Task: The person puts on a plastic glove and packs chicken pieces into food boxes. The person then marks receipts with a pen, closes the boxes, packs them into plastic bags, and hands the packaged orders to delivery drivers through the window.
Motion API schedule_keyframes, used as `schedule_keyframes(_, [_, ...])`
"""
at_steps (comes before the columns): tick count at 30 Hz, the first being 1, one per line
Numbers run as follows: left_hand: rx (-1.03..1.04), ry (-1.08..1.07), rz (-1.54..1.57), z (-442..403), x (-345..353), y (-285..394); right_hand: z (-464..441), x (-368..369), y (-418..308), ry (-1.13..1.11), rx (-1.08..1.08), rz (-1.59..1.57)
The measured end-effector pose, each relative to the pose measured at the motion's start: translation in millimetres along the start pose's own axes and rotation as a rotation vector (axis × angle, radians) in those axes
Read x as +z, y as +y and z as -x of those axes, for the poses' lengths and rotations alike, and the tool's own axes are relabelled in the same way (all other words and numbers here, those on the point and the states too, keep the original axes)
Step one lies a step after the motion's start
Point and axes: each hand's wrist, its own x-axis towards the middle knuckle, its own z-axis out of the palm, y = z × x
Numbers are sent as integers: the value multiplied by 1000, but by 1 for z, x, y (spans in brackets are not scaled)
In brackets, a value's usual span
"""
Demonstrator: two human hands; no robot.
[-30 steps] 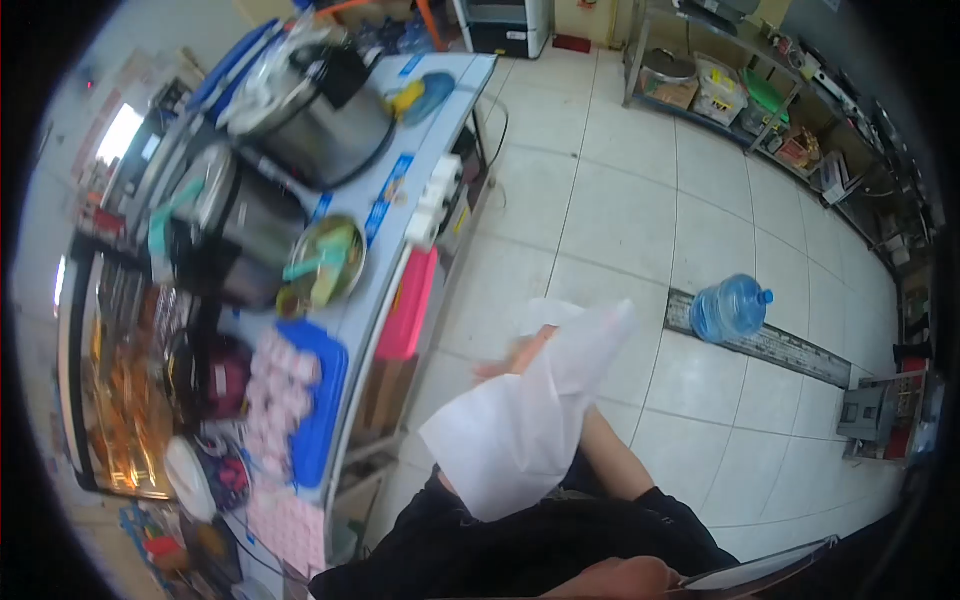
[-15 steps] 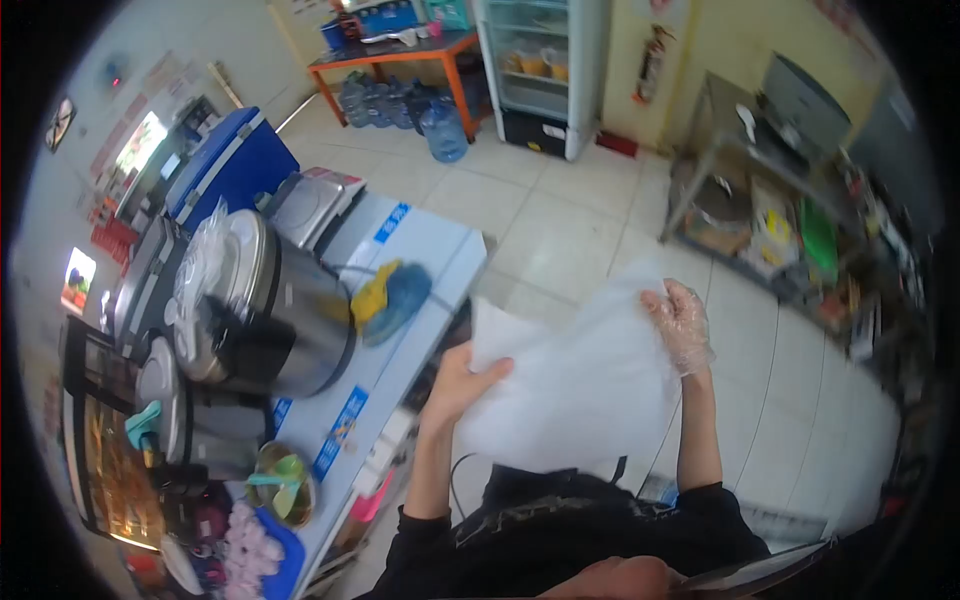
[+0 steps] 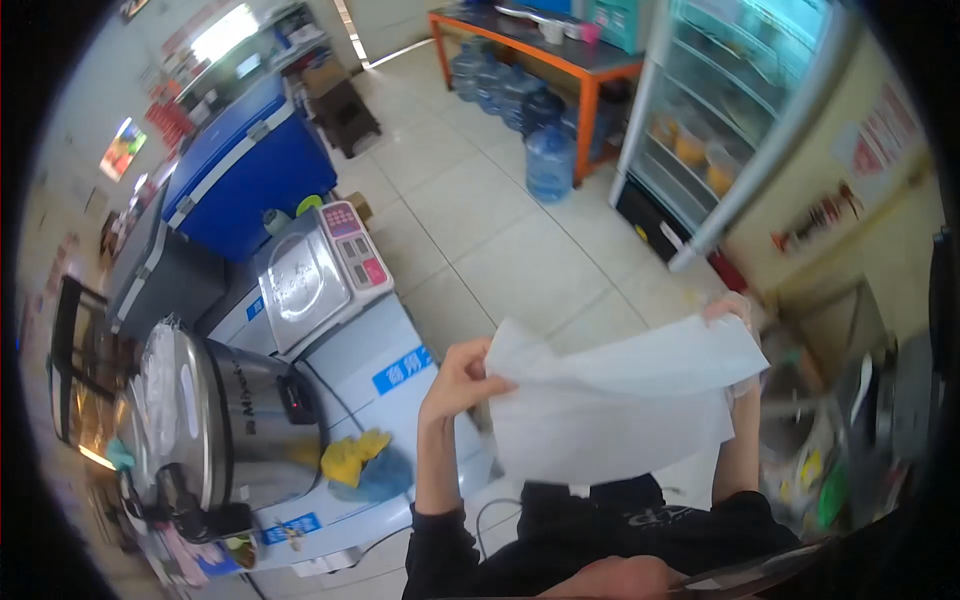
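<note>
A white paper sheet [image 3: 600, 420] is stretched between my hands in front of my body, its upper part folded over. My bare left hand [image 3: 462, 380] pinches the left edge between thumb and fingers. At the right end, my right hand [image 3: 735, 315], in a clear plastic glove, grips the upper corner; part of it is hidden by the sheet. Left of my left hand stands a table [image 3: 400, 340] with a kitchen scale [image 3: 305, 280], a large steel cooker [image 3: 250, 430] and yellow and blue cloths [image 3: 355, 460].
Behind the scale are a blue cooler box [image 3: 250, 170] and a grey one [image 3: 165, 280]. Ahead, water bottles [image 3: 550, 165] stand under an orange-legged table [image 3: 585, 110], beside a glass-door fridge [image 3: 720, 120]. A metal rack is at the right.
The view has swung toward the scale, coolers and fridge. The sheet, earlier bunched and then held wide, is now stretched with a fold along its top. Both hands still hold it.
</note>
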Motion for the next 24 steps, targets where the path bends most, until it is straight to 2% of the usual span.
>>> schedule_keyframes(2, [310, -118, 108, -45, -18, -15, -88, -9, 50, -271, -23, -309])
schedule_keyframes(4, [411, -8, 82, -85, -22, -11, -168, 7, 60, -263, -92, -419])
schedule_keyframes(5, [491, 41, 21, -110, -29, -15, -221, 12, 68, -561, -423, -469])
schedule_keyframes(6, [535, 81, -39, -126, -33, -11, -243, 17, 66, -592, -408, -504])
schedule_keyframes(7, [526, 128, -41, -147, -34, -1, -269, 22, 55, -529, -188, -581])
schedule_keyframes(9, [532, 396, -131, -198, -30, 27, -330, 22, 50, -510, 49, -632])
schedule_keyframes(10, [441, 568, -63, -223, -24, 44, -368, 24, 54, -509, -76, -346])
schedule_keyframes(11, [399, 559, -63, -247, -16, 72, -408, 30, 60, -490, -215, -67])
schedule_keyframes(12, [355, 547, -69, -272, -18, 92, -447, 38, 76, -510, -228, -82])
schedule_keyframes(13, [366, 568, -75, -293, -34, 95, -485, 46, 95, -671, -344, -120])
schedule_keyframes(14, [329, 532, -223, -315, -56, 95, -522, 55, 116, -828, -466, -158])
schedule_keyframes(15, [286, 494, -370, -340, -78, 94, -554, 65, 143, -838, -483, -168])
schedule_keyframes(19, [420, 577, -332, -448, -171, 106, -637, 115, 284, -507, -26, -605])
schedule_keyframes(20, [465, 576, -290, -475, -195, 111, -655, 129, 297, -416, 102, -696])
schedule_keyframes(22, [509, 583, -201, -528, -231, 122, -714, 141, 310, -335, 242, -743])
schedule_keyframes(23, [450, 563, 6, -552, -248, 136, -747, 161, 280, -439, 134, -626])
schedule_keyframes(24, [392, 541, 200, -575, -267, 150, -768, 188, 256, -391, 167, -669])
